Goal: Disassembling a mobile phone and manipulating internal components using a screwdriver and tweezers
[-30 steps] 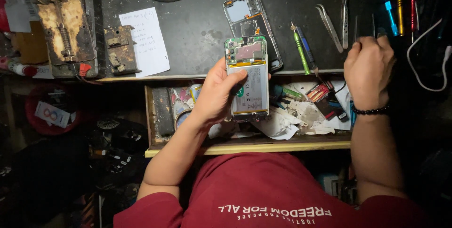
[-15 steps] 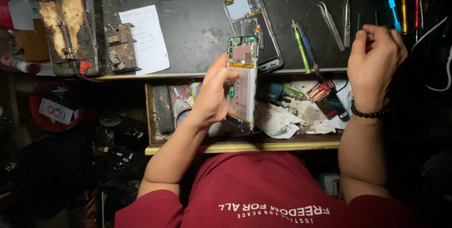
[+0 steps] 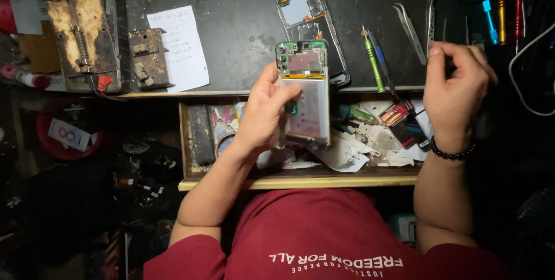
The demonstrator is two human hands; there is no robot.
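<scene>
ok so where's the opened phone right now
In the head view the opened phone is centre frame, held in the left hand above the open drawer, just below the empty phone frame.

- Two hands: left, right.
- One opened phone.
- One empty frame.
- Two tweezers.
- One paper note.
- One open drawer.
- One bead bracelet.

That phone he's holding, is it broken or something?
It looks taken apart. The phone in the left hand has no back cover, so its green circuit board and pale battery show. An empty phone frame lies on the dark bench, and the open drawer is cluttered.
</scene>
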